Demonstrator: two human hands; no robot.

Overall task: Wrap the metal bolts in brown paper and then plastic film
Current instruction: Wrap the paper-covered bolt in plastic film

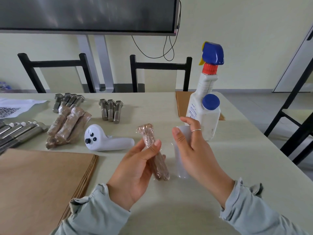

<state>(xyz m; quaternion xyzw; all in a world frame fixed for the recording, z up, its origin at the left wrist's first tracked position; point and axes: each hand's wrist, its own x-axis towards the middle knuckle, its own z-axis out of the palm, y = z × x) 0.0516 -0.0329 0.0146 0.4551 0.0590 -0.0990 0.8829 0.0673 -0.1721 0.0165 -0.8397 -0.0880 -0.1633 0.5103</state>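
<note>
Left hand (133,168) fingers pinch the wrapped bolt (155,153); right hand (191,150) grips the film roll (182,160); controller (105,139) reads "S60".

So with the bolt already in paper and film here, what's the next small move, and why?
Probably tear or pull the film free from the roll that the right hand grips. The left hand holds a wrapped bolt that already looks covered in film, and a sheet seems to run between them. Then it could join the wrapped pile.
</note>
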